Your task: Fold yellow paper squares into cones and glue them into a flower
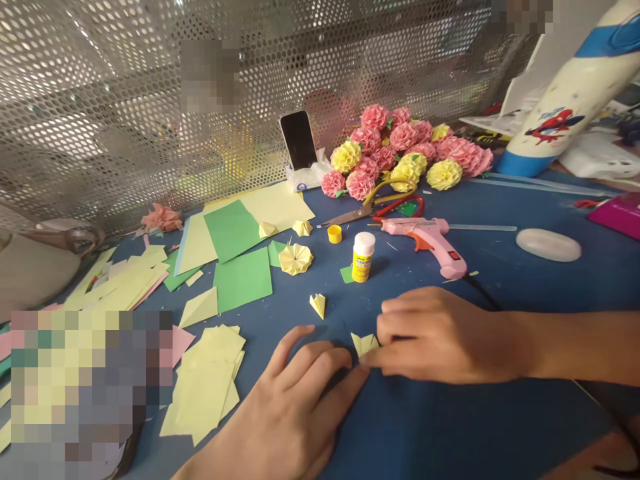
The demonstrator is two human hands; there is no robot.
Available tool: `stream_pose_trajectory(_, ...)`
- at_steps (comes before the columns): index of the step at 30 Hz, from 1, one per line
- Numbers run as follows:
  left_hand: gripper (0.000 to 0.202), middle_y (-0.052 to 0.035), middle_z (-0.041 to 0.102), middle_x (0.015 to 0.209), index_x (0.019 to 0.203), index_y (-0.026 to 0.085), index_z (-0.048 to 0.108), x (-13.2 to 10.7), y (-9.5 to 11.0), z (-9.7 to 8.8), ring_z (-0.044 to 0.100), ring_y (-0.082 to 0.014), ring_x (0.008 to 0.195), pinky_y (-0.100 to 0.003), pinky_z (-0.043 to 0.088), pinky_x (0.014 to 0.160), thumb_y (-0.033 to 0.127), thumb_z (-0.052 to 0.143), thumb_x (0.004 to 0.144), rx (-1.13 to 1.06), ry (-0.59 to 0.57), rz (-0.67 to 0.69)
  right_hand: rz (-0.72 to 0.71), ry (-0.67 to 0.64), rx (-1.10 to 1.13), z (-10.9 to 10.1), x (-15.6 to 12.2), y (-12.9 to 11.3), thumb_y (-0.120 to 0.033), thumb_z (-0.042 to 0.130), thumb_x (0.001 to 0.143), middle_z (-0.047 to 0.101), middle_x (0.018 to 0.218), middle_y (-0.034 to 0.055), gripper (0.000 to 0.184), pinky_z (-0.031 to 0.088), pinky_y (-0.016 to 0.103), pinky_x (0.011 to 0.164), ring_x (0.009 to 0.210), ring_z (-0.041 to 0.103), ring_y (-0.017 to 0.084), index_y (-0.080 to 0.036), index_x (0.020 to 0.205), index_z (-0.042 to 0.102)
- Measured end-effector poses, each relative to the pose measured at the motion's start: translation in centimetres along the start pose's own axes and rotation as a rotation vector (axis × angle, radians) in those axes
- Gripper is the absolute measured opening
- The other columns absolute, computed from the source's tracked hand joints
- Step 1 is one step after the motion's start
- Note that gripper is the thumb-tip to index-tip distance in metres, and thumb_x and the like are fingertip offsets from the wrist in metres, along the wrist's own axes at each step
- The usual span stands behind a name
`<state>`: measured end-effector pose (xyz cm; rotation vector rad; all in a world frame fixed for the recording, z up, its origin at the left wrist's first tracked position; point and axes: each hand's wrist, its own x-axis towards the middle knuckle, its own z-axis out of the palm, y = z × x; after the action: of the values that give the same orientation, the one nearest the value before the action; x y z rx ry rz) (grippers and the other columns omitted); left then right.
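A small folded piece of pale yellow paper lies on the blue tabletop between my hands. My right hand is closed on its right side, fingers curled and thumb near the lower edge. Coming from below, my left hand rests with fingers spread, its index fingertip at the paper's lower edge beside the right thumb. Just beyond is another folded yellow paper piece. A round pleated yellow paper piece and two small folded cones, the left cone and the right cone, lie farther back.
Yellow paper squares are stacked at left, near green sheets. Behind my hands stand a glue bottle, its yellow cap, a pink glue gun and scissors. Paper flowers, a phone and a bottle stand farther back.
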<state>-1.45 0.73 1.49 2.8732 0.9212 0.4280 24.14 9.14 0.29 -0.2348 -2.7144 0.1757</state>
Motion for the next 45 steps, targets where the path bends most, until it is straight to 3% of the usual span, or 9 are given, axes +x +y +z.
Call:
stream_pose_trajectory(2, 0.044, -0.0101, 0.063, 0.118, 0.135, 0.013, 0.055, 0.0, 0.0, 0.2, 0.055, -0.0221, 0.115, -0.045, 0.029, 0.117, 0.009, 0.042, 0.093, 0.014, -0.07, -0.036, -0.049, -0.013, -0.079, -0.2, 0.1, -0.5, -0.024, 0.051, 0.1, 0.061, 0.078, 0.0009, 0.017, 0.035, 0.03, 0.062, 0.069, 0.052, 0.015, -0.017, 0.106, 0.065)
stream_pose_trajectory(4, 0.042, -0.0096, 0.064, 0.113, 0.134, 0.014, 0.057, -0.1, -0.1, 0.6, 0.055, -0.0225, 0.111, -0.046, 0.028, 0.116, 0.012, 0.037, 0.096, 0.02, 0.049, -0.001, -0.042, -0.03, -0.123, -0.4, 0.1, -0.9, -0.02, 0.049, 0.099, 0.059, 0.074, 0.0015, 0.018, 0.034, 0.033, 0.059, 0.066, 0.05, 0.016, -0.015, 0.1, 0.066)
stream_pose_trajectory(10, 0.043, -0.0084, 0.062, 0.113, 0.133, 0.015, 0.059, -0.5, -0.4, 1.2, 0.053, -0.0201, 0.114, -0.041, 0.017, 0.118, 0.011, 0.035, 0.097, -0.028, 0.078, -0.04, -0.041, -0.05, -0.157, -0.8, 0.0, -1.1, -0.011, 0.045, 0.093, 0.05, 0.063, 0.0021, 0.03, 0.024, 0.035, 0.053, 0.059, 0.039, 0.016, -0.018, 0.067, 0.058)
stream_pose_trajectory(15, 0.042, -0.0102, 0.06, 0.114, 0.131, 0.016, 0.059, 0.1, -0.1, 0.3, 0.053, -0.0219, 0.113, -0.045, 0.024, 0.114, 0.009, 0.041, 0.094, -0.066, -0.021, -0.086, -0.09, -0.06, -0.145, -0.8, 0.2, -1.0, -0.009, 0.044, 0.093, 0.047, 0.063, 0.0021, 0.032, 0.021, 0.035, 0.054, 0.059, 0.036, 0.017, -0.018, 0.064, 0.055)
stream_pose_trajectory(23, 0.045, -0.0105, 0.058, 0.112, 0.135, 0.016, 0.054, 0.3, 0.3, 0.1, 0.052, -0.0233, 0.105, -0.047, 0.034, 0.106, 0.007, 0.044, 0.092, -0.118, -0.014, -0.084, 0.281, -0.019, 0.242, -0.5, 0.5, 0.8, -0.029, 0.056, 0.098, 0.06, 0.082, 0.0011, 0.014, 0.036, 0.028, 0.07, 0.08, 0.053, 0.016, -0.018, 0.094, 0.064)
stream_pose_trajectory(28, 0.048, -0.009, 0.061, 0.107, 0.135, 0.013, 0.053, 0.3, 0.6, 0.2, 0.053, -0.021, 0.097, -0.04, 0.039, 0.1, 0.003, 0.042, 0.089, -0.103, 0.012, -0.062, 0.386, -0.043, 0.398, 0.0, 0.9, 0.7, -0.027, 0.07, 0.088, 0.055, 0.079, -0.0027, 0.014, 0.038, 0.024, 0.07, 0.078, 0.053, 0.013, -0.018, 0.085, 0.06)
stream_pose_trajectory(33, 0.034, -0.0072, 0.062, 0.102, 0.109, 0.015, 0.063, -0.2, 0.1, 0.5, 0.053, -0.0187, 0.091, -0.036, 0.041, 0.092, 0.001, 0.039, 0.088, -0.262, 0.208, -0.119, 0.166, 0.07, 0.468, 0.0, 0.9, 0.4, -0.02, 0.063, 0.094, 0.06, 0.079, -0.0007, 0.01, 0.042, 0.024, 0.075, 0.077, 0.054, 0.012, -0.017, 0.084, 0.061)
stream_pose_trajectory(38, 0.038, -0.0081, 0.067, 0.112, 0.118, 0.013, 0.062, -0.4, 0.0, 1.1, 0.058, -0.0197, 0.102, -0.037, 0.038, 0.1, 0.004, 0.04, 0.089, -0.171, 0.238, -0.065, -0.2, 0.094, 0.058, -0.5, 0.6, 0.8, -0.014, 0.047, 0.101, 0.066, 0.081, 0.0019, 0.024, 0.036, 0.029, 0.065, 0.077, 0.053, 0.015, -0.016, 0.082, 0.062)
stream_pose_trajectory(45, 0.032, -0.0017, 0.071, 0.122, 0.126, 0.014, 0.064, 0.1, 0.6, 2.0, 0.06, -0.0186, 0.11, -0.036, 0.019, 0.118, 0.018, 0.053, 0.096, 0.111, 0.162, 0.024, -0.266, 0.041, 0.074, -1.0, 0.4, 2.7, -0.025, 0.053, 0.101, 0.071, 0.09, 0.0, 0.019, 0.038, 0.03, 0.067, 0.081, 0.057, 0.014, -0.018, 0.088, 0.064)
